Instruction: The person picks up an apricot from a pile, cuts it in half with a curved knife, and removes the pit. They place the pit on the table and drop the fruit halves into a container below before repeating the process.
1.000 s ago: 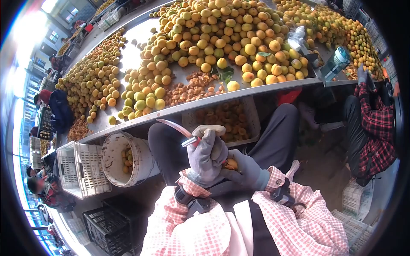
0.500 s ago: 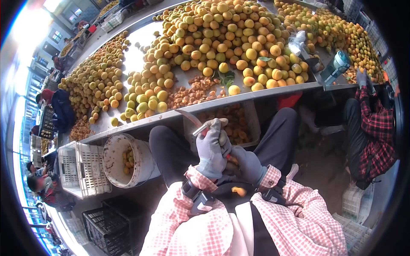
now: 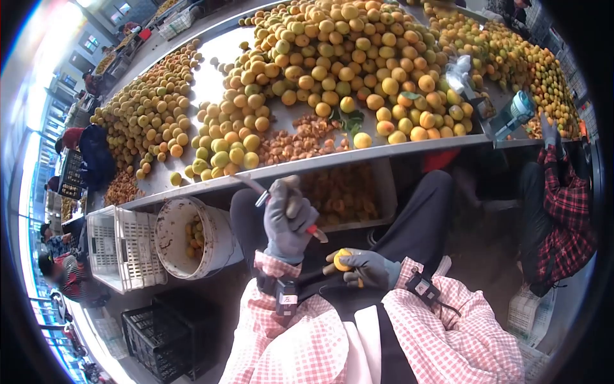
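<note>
My left hand, in a grey glove, is closed around a knife whose blade points up and left; a red part and a small metal tip stick out at the hand's right side. My right hand, also gloved, grips a yellow fruit between thumb and fingers over my lap. Beyond both hands lie a large heap of fruit and a pile of brown-orange scraps on the metal table.
Under the table edge stands a crate of orange pieces. At the left are a white bucket with fruit, white crates and a black crate. A blue-lidded bottle and a co-worker in a checked shirt are at the right.
My hands have come apart: the left moved left with the knife, the right holds the yellow fruit, now in plain sight. An orange piece seen over my lap is gone. The view has shifted slightly.
</note>
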{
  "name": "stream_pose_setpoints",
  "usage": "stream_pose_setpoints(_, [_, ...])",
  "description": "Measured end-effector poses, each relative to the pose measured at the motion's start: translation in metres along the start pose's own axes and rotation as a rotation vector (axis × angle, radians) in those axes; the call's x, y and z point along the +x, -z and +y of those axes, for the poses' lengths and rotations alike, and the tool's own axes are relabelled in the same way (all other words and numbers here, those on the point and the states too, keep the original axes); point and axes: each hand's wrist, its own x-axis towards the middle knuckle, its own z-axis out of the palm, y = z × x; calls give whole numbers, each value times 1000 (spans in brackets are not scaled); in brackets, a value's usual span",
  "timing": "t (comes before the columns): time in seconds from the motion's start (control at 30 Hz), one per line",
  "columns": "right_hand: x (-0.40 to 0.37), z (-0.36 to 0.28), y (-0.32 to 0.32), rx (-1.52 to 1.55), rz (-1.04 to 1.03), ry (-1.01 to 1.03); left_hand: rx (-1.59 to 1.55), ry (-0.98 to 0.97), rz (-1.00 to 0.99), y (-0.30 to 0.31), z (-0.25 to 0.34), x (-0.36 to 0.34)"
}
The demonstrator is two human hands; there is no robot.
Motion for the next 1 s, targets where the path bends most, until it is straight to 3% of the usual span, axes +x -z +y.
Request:
stream_pose_setpoints(0.07, [1, -3, -3, -29, 60, -16, -37, -30, 28, 10, 11, 0])
stream_pose_setpoints(0.13, [13, -4, 5, 237, 103, -60, -82, -35, 56, 21, 16, -1])
stream_pose_setpoints(0.3, [37, -47, 14, 235, 165, -112, -11, 4, 161, 38, 17, -5])
stream_pose_setpoints(0.4, [73, -36, 54, 129, 942, -37, 6, 47, 137, 49, 16, -3])
stream_pose_setpoints(0.43, [76, -30, 67, 109, 922, 7, 21, 53, 113, 53, 19, -3])
stream_pose_setpoints(0.47, [65, -42, 38, 64, 875, -38, 35, 63, 94, 57, 21, -4])
stream_pose_setpoints(0.53, [70, -53, 36, 174, 518, 12, 15, 67, 92, 65, 24, -2])
stream_pose_setpoints(0.57, [71, -64, 19, 168, 518, 13, 0, 82, 96, 69, 26, -3])
stream_pose_setpoints(0.63, [80, -95, -16, 2, 347, 182, -38, 96, 79, 78, 28, -3])
stream_pose_setpoints(0.67, [90, -108, -23, -2, 352, 190, -75, 115, 67, 82, 28, -4])
stream_pose_setpoints(0.73, [114, -136, -40, 16, 133, 290, -58, 112, 84, 86, 31, -3])
stream_pose_setpoints(0.8, [142, -158, -60, 24, 110, 483, -41, 86, 95, 93, 34, -4])
stream_pose_setpoints(0.87, [168, -176, -81, 38, -85, 569, -33, 69, 117, 93, 37, -4])
stream_pose_setpoints(0.93, [187, -180, -77, -390, 130, 800, -26, 53, 147, 93, 39, -4])
stream_pose_setpoints(1.0, [192, -199, -64, -314, 134, 747, 11, 58, 182, 94, 40, -4])
